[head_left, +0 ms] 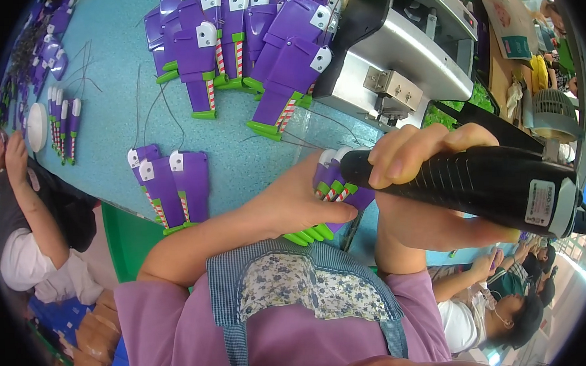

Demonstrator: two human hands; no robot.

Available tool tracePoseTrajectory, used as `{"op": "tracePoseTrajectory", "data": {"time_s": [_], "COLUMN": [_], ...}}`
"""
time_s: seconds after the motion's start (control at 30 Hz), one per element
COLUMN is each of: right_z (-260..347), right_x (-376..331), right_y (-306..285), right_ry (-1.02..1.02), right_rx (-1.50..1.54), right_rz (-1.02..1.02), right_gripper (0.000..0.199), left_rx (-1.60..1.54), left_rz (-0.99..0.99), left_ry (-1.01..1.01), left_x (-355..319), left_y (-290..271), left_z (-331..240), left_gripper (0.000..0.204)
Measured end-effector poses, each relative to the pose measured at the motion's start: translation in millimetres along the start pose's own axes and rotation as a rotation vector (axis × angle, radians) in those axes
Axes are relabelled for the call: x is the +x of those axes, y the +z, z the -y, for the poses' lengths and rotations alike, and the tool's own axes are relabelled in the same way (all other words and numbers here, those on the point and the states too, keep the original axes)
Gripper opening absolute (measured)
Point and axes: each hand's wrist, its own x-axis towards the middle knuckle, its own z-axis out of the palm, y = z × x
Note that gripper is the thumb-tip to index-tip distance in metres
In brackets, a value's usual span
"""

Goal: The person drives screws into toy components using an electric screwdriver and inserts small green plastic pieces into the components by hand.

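My right hand (407,220) is closed round a black electric screwdriver (465,182) with a ribbed grip and a cord at its rear. The driver lies nearly level, its front end against the white tops of some purple plastic toy parts (333,183). Those parts, with red-and-white striped strips and green ends, are gripped as a bundle in my left hand (297,193), thumb across them. The screwdriver's tip is hidden. Left of my left forearm, 3 similar purple parts (188,182) with white tops lie on the blue table (237,133).
A pile of purple parts (239,46) with thin wires lies at the far side. Right of it stands a metal-fronted machine (393,78). Further left are a white round lid (37,127) and slim purple parts (64,122). Co-workers sit at left and lower right.
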Motion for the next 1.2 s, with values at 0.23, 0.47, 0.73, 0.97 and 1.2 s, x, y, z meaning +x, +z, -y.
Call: {"op": "tracePoseTrajectory", "data": {"time_s": [0.23,0.47,0.73,0.97,1.2], "right_z": [-1.8,45.0,23.5,17.3,32.6], "right_x": [-4.2,8.7,-8.7,49.6,31.0], "right_y": [0.4,-7.4,0.7,-33.5,-11.2], "right_ry": [-0.004,-0.16,-0.043,-0.219,-0.156], "right_rx": [-0.027,-0.138,-0.067,-0.053,-0.127], "right_rz": [0.001,0.007,-0.025,0.131,0.133], "right_gripper": [0.089,0.085,0.085,0.096,0.095], "left_rx": [0.108,-0.188,-0.108,-0.311,-0.311], "left_rz": [-0.031,-0.099,-0.14,-0.091,-0.071], "left_ry": [0.027,0.061,0.187,-0.079,-0.129], "left_x": [-3.8,-2.8,-0.1,-5.1,-8.2], "left_y": [0.2,-3.3,6.8,4.1,3.3], "left_z": [-2.2,-0.3,9.3,7.2,5.4], "left_gripper": [0.061,0.073,0.065,0.063,0.066]}}
